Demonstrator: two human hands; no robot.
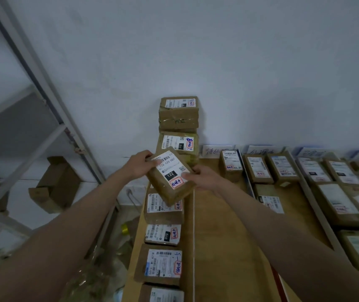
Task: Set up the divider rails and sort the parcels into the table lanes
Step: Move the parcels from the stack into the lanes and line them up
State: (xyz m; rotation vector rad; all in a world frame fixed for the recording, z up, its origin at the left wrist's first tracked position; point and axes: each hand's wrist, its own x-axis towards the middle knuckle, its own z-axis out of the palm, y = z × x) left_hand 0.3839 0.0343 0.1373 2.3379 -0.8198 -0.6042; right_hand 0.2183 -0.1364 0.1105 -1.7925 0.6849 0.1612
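I hold a brown cardboard parcel (170, 177) with a white label reading 122 above the table's left lane, tilted. My left hand (138, 163) grips its far left corner and my right hand (202, 176) grips its right edge. Below it a row of labelled parcels (163, 234) runs along the left lane toward me. A thin white divider rail (193, 236) borders that lane on the right. A grey rail (318, 210) separates the middle lane from the right lanes.
A stack of parcels (178, 114) leans against the wall at the table's far left. More parcels (259, 168) fill the right lanes on the wooden table (224, 236), with paper lane signs (216, 150) at the wall. A metal shelf frame (43, 88) and boxes (56, 186) stand left.
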